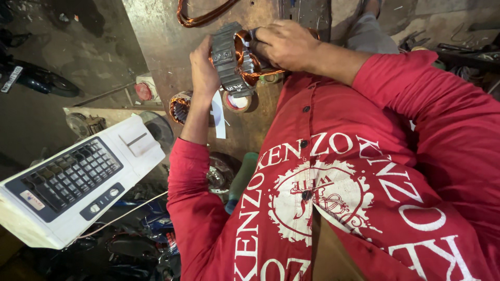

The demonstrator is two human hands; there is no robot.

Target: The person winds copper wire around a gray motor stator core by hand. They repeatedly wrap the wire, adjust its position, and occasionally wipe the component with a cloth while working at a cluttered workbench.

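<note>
Motor stator, a ribbed grey metal ring with copper windings inside, is held up above the worn metal counter, close to the person's chest.

Left hand cups the outer rim, its grip pressed around the ribbed shell. Right hand lies over the far side, fingers curled onto the windings; whether they pinch a strand cannot be told.

Handling, judged: the laminated steel core looks heavy and rigid, so the ribbed shell is the safe place to hold. The copper wire is thin, springy and enamel-coated, likely to kink or scrape against slot edges, so it should not bear weight.

Nearby: a tape roll and a second wound core on the counter, a loose copper coil at the far edge, and a white fan housing at lower left.
</note>
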